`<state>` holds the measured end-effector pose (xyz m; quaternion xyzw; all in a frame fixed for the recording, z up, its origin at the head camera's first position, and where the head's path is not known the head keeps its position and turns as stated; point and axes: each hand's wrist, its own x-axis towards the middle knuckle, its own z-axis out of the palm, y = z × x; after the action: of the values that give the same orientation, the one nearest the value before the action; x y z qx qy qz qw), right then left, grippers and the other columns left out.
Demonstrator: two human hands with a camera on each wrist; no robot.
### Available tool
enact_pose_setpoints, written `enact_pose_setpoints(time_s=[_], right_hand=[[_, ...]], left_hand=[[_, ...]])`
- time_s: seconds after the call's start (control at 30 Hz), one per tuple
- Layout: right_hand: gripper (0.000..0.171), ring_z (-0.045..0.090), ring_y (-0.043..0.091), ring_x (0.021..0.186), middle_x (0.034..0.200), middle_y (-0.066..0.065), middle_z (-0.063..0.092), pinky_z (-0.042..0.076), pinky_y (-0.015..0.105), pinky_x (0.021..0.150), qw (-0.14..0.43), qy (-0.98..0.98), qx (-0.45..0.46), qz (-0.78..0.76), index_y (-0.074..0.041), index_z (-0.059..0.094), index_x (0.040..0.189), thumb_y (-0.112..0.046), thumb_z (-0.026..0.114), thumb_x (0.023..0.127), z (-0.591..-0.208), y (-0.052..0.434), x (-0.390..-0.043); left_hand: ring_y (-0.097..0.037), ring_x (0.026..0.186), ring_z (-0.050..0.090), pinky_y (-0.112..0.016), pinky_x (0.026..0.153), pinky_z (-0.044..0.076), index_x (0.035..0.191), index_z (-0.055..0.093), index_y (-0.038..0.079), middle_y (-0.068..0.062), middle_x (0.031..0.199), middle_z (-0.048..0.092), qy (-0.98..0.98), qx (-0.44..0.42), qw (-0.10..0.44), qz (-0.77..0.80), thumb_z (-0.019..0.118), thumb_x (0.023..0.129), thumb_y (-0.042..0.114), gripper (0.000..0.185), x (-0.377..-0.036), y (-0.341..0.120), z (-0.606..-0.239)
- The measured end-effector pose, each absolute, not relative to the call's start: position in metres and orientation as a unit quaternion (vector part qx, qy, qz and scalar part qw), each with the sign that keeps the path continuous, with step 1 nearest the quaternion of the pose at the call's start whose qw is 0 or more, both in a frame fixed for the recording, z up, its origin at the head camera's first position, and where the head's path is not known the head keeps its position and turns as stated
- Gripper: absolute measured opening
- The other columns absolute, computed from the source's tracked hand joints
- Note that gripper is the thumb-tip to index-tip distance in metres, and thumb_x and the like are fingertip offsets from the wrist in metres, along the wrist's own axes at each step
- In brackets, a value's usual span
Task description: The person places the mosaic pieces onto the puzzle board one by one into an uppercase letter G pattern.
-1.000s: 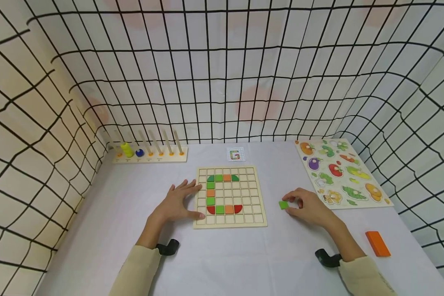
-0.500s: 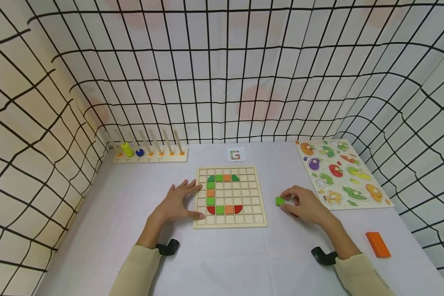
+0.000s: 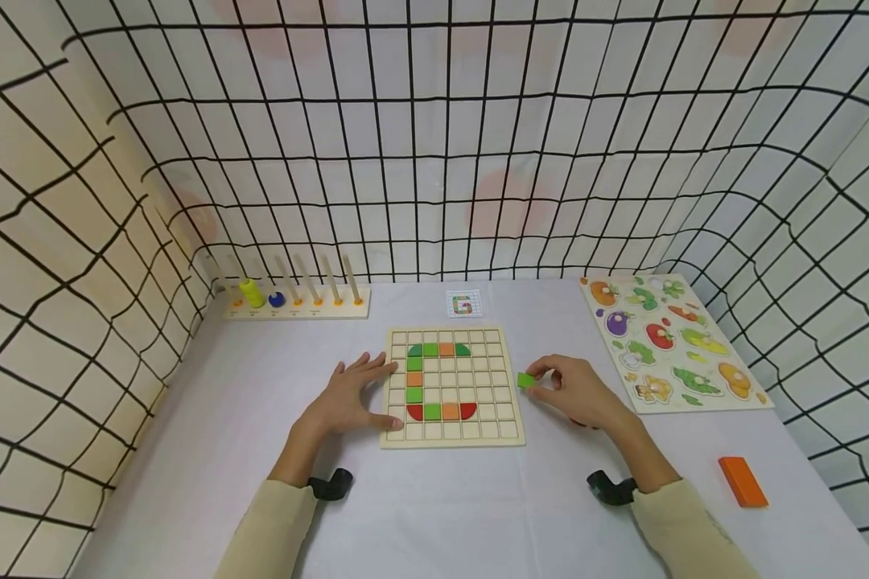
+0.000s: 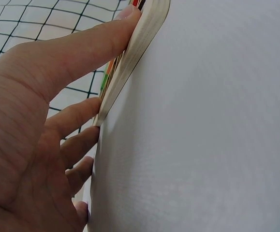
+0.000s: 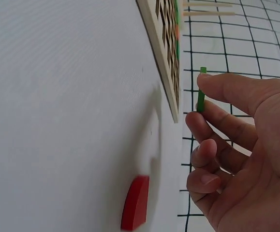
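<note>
A wooden grid board (image 3: 488, 430) lies mid-table, with green, orange and red tiles set in its cells in a C shape. My left hand (image 3: 351, 396) rests on its left edge, thumb and fingers spread; the left wrist view shows the thumb (image 4: 81, 55) over the board's side. Between thumb and fingertips my right hand (image 3: 579, 392) pinches a green square tile (image 3: 525, 380), just off the board's right edge. In the right wrist view that tile (image 5: 201, 92) is held above the tablecloth. Below that hand lies a red quarter-round piece (image 5: 136, 203), mostly hidden in the head view.
Behind the board lies a small pattern card (image 3: 464, 304). A peg stand (image 3: 333, 312) with yellow-green and blue pieces stands back left. At right are a vegetable puzzle board (image 3: 677, 346) and an orange block (image 3: 743, 482). Black netting (image 3: 442, 161) surrounds the table.
My right hand has moved left and slightly away from me, carrying the green tile up to the board's right edge. The left hand has stayed at the board.
</note>
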<state>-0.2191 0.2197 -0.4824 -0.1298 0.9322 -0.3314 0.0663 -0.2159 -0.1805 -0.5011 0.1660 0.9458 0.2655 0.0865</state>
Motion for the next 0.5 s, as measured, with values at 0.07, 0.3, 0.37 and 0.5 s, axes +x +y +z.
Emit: enact_pose_setpoints(time_s=[0.07, 0.3, 0.37, 0.5], right_hand=[[0.027, 0.048, 0.017, 0.061, 0.097, -0.002, 0.063, 0.039, 0.026, 0.043, 0.071, 0.929, -0.13, -0.339, -0.022, 0.066, 0.111, -0.029, 0.074, 0.086, -0.482, 0.215, -0.221], [0.027, 0.047, 0.015, 0.068, 0.096, -0.003, 0.066, 0.038, 0.024, 0.056, 0.058, 0.924, -0.153, -0.345, -0.019, 0.069, 0.107, -0.025, 0.077, 0.083, -0.483, 0.196, -0.225], [0.027, 0.047, 0.015, 0.069, 0.096, -0.003, 0.067, 0.038, 0.024, 0.057, 0.057, 0.925, -0.159, -0.34, -0.018, 0.069, 0.106, -0.026, 0.077, 0.082, -0.483, 0.191, -0.227], [0.026, 0.046, 0.015, 0.07, 0.095, -0.003, 0.066, 0.038, 0.025, 0.058, 0.063, 0.927, -0.162, -0.332, -0.019, 0.069, 0.105, -0.027, 0.078, 0.082, -0.483, 0.183, -0.229]], left_hand=[[-0.027, 0.151, 0.016, -0.06, 0.12, 0.003, 0.146, 0.046, 0.027, 0.0, 0.158, 0.033, 0.945, 0.168, 0.085, 0.267, 0.081, 0.061, 0.063, 0.099, -0.215, -0.181, -0.501], [-0.026, 0.152, 0.015, -0.059, 0.121, 0.003, 0.146, 0.045, 0.027, 0.001, 0.158, 0.032, 0.946, 0.163, 0.089, 0.264, 0.082, 0.062, 0.06, 0.098, -0.215, -0.18, -0.5], [-0.026, 0.152, 0.015, -0.058, 0.121, 0.002, 0.146, 0.045, 0.027, 0.001, 0.158, 0.032, 0.946, 0.161, 0.091, 0.265, 0.082, 0.062, 0.059, 0.098, -0.215, -0.18, -0.5], [-0.025, 0.152, 0.015, -0.058, 0.121, 0.002, 0.146, 0.045, 0.027, 0.002, 0.158, 0.032, 0.947, 0.16, 0.089, 0.265, 0.082, 0.062, 0.06, 0.098, -0.215, -0.18, -0.501]])
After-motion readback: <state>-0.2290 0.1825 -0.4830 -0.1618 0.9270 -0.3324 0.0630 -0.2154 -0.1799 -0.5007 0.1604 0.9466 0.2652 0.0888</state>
